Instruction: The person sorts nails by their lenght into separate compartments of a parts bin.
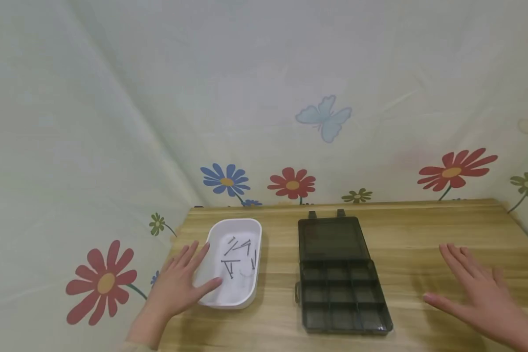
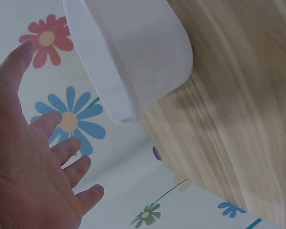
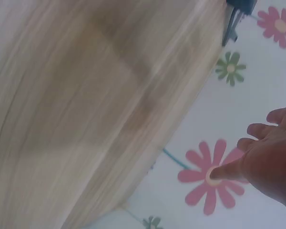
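My left hand (image 1: 180,282) is spread over the left side of a white tray (image 1: 246,299), fingers extended and nothing in its grasp. Several dark screws (image 1: 231,248) lie scattered on the tray's floor. In the left wrist view the palm (image 2: 24,167) faces the outside of the white tray (image 2: 148,52). My right hand (image 1: 484,298) hovers above the table on the right, fingers stretched out, holding nothing. Between the hands lies a dark translucent compartment box (image 1: 343,296), its lid (image 1: 332,239) folded back; its compartments look bare.
Everything stands on a wood-grain table (image 1: 281,274). A pale cloth (image 1: 255,98) printed with flowers and a butterfly hangs behind it and along the sides. Two latches (image 1: 341,213) stick out from the lid's far edge, close to the table's back edge.
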{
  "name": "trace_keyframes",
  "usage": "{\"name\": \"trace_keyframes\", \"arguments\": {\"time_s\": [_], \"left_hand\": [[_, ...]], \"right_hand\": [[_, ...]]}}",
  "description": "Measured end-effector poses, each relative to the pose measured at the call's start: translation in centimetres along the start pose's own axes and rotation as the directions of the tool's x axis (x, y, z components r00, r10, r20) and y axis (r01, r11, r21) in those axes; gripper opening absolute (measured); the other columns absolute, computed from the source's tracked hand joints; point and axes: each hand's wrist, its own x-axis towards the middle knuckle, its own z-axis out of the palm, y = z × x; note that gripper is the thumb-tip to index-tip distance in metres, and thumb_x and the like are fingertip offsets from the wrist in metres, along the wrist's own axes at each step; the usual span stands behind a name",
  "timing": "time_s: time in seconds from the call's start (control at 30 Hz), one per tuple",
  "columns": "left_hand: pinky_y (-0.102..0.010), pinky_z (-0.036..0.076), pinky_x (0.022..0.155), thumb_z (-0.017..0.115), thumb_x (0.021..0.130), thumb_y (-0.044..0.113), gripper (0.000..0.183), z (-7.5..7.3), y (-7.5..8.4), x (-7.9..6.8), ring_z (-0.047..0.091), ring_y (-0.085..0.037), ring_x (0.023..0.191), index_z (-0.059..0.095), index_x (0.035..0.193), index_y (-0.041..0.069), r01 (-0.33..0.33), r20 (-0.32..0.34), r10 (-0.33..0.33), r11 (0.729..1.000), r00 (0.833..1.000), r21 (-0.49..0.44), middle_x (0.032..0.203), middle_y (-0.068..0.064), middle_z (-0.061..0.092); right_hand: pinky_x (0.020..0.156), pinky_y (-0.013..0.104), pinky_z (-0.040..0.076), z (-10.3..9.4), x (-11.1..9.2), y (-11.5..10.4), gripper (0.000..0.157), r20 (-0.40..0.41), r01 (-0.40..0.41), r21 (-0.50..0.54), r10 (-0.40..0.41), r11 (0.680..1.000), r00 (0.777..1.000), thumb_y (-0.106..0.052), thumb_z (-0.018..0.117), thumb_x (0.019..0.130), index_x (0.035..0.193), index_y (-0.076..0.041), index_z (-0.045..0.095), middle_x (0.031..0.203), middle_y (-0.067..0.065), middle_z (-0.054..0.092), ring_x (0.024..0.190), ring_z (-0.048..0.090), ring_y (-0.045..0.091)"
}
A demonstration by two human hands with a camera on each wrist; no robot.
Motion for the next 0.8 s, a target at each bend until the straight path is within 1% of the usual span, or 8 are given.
{"name": "trace_keyframes", "arguments": {"time_s": [0.17, 0.3, 0.33, 0.4, 0.5, 0.6, 0.63, 0.8], "left_hand": [[-0.071, 0.036, 0.117, 0.063, 0.092, 0.078, 0.095, -0.2, 0.5, 1.0, 0.034, -0.044, 0.156, 0.041, 0.166, 0.022, -0.008, 0.010, 0.008, 1.000, 1.000, -0.029, 0.170, -0.015, 0.037], [-0.073, 0.041, 0.112, 0.061, 0.091, 0.080, 0.097, -0.3, 1.0, 1.9, 0.035, -0.044, 0.155, 0.040, 0.166, 0.023, 0.004, 0.049, -0.001, 0.999, 0.999, -0.049, 0.171, -0.014, 0.036], [-0.073, 0.041, 0.112, 0.061, 0.090, 0.081, 0.098, -0.4, 1.1, 2.2, 0.035, -0.045, 0.155, 0.039, 0.167, 0.022, 0.008, 0.061, -0.005, 0.998, 0.998, -0.056, 0.172, -0.014, 0.035], [-0.072, 0.041, 0.113, 0.062, 0.090, 0.080, 0.099, -0.3, 1.3, 2.6, 0.035, -0.046, 0.155, 0.039, 0.167, 0.022, 0.018, 0.084, -0.012, 0.998, 0.996, -0.068, 0.172, -0.014, 0.034], [-0.071, 0.041, 0.113, 0.063, 0.091, 0.078, 0.098, -0.4, 1.6, 3.4, 0.037, -0.048, 0.153, 0.038, 0.167, 0.022, 0.021, 0.107, -0.013, 0.996, 0.994, -0.082, 0.171, -0.017, 0.035], [-0.071, 0.041, 0.113, 0.063, 0.091, 0.078, 0.097, -0.4, 1.9, 4.1, 0.039, -0.049, 0.152, 0.035, 0.168, 0.025, 0.030, 0.123, -0.018, 0.995, 0.992, -0.095, 0.171, -0.017, 0.035], [-0.071, 0.041, 0.113, 0.062, 0.091, 0.079, 0.098, -0.4, 1.9, 4.4, 0.039, -0.049, 0.152, 0.035, 0.168, 0.025, 0.028, 0.127, -0.015, 0.994, 0.992, -0.103, 0.171, -0.017, 0.035], [-0.070, 0.039, 0.115, 0.062, 0.090, 0.081, 0.100, 0.4, 1.8, 5.5, 0.038, -0.048, 0.153, 0.035, 0.168, 0.024, 0.028, 0.139, -0.007, 0.988, 0.990, -0.151, 0.172, -0.014, 0.034]], "right_hand": [[0.117, 0.079, -0.013, 1.3, 0.1, -1.1, 0.118, -0.018, 0.099, 0.113, -0.098, 0.989, 0.995, -0.043, 0.086, 0.089, 0.172, -0.010, 0.009, 0.173, 0.030, 0.018, 0.164, 0.004, 0.043], [0.129, 0.051, -0.012, 2.6, -0.2, -2.2, 0.118, -0.025, 0.171, 0.202, -0.169, 0.964, 0.985, -0.036, 0.089, 0.086, 0.173, -0.018, 0.011, 0.173, 0.026, 0.022, 0.165, 0.003, 0.022], [0.130, 0.055, -0.005, 2.9, -0.2, -2.6, 0.118, -0.027, 0.187, 0.217, -0.186, 0.958, 0.982, -0.035, 0.090, 0.085, 0.173, -0.020, 0.012, 0.172, 0.026, 0.024, 0.164, 0.008, 0.025], [0.129, 0.038, 0.001, 3.3, -0.3, -3.3, 0.119, -0.025, 0.204, 0.235, -0.204, 0.950, 0.979, -0.035, 0.092, 0.083, 0.173, -0.022, 0.015, 0.171, 0.026, 0.029, 0.161, 0.017, 0.029], [0.120, 0.069, 0.028, 3.5, -0.2, -4.4, 0.120, 0.022, 0.193, 0.262, -0.205, 0.946, 0.978, -0.039, 0.092, 0.083, 0.173, -0.026, 0.013, 0.172, 0.024, 0.027, 0.151, 0.030, 0.044], [0.105, 0.081, 0.037, 3.7, -0.1, -5.1, 0.121, 0.059, 0.180, 0.274, -0.203, 0.945, 0.977, -0.043, 0.092, 0.083, 0.173, -0.027, 0.012, 0.173, 0.024, 0.025, 0.146, 0.036, 0.051], [0.096, 0.084, 0.040, 3.7, -0.1, -5.3, 0.122, 0.068, 0.179, 0.278, -0.205, 0.944, 0.976, -0.044, 0.091, 0.083, 0.173, -0.027, 0.011, 0.173, 0.025, 0.024, 0.145, 0.037, 0.053], [0.098, 0.079, 0.044, 4.7, -0.2, -5.7, 0.124, 0.057, 0.193, 0.277, -0.217, 0.941, 0.974, -0.049, 0.092, 0.080, 0.173, -0.026, 0.013, 0.172, 0.024, 0.028, 0.152, 0.034, 0.035]]}}
